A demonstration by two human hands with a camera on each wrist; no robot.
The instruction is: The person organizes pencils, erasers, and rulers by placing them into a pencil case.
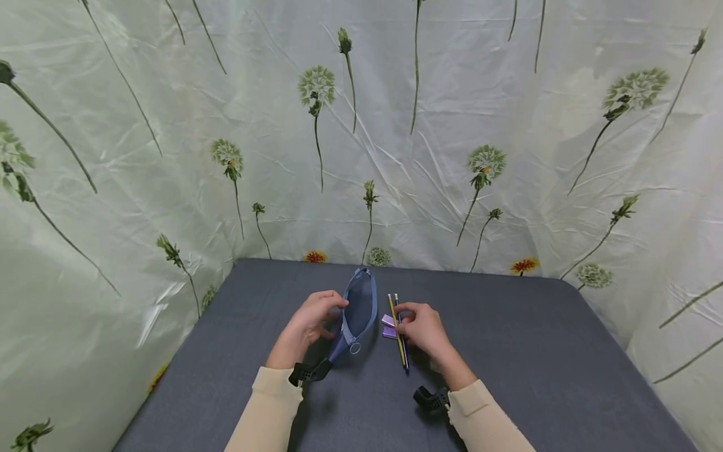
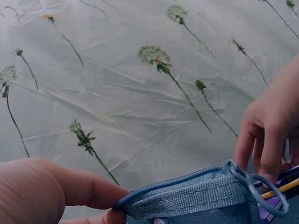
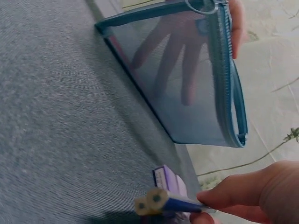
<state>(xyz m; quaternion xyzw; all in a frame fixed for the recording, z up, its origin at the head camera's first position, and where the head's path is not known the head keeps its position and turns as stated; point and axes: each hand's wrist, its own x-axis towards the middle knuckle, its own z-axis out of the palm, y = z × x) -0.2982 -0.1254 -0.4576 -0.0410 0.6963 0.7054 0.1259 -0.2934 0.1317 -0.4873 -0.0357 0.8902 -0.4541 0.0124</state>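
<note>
A blue mesh zip pouch (image 1: 359,304) stands on the table with its zip open and its mouth gaping. My left hand (image 1: 312,320) pinches its rim between thumb and finger; its other fingers show behind the mesh pouch (image 3: 177,84) in the right wrist view. To the right, my right hand (image 1: 425,328) pinches two pencils, a yellow pencil (image 1: 399,342) and a dark blue pencil (image 3: 180,203), lying side by side. Two small purple blocks (image 1: 390,333) lie under or beside the pencils, partly hidden by them.
The dark grey table (image 1: 508,351) extends around both hands. Behind it hangs a pale curtain (image 1: 395,157) printed with dandelions. A ring pull (image 1: 355,348) hangs from the pouch's zip on the near side.
</note>
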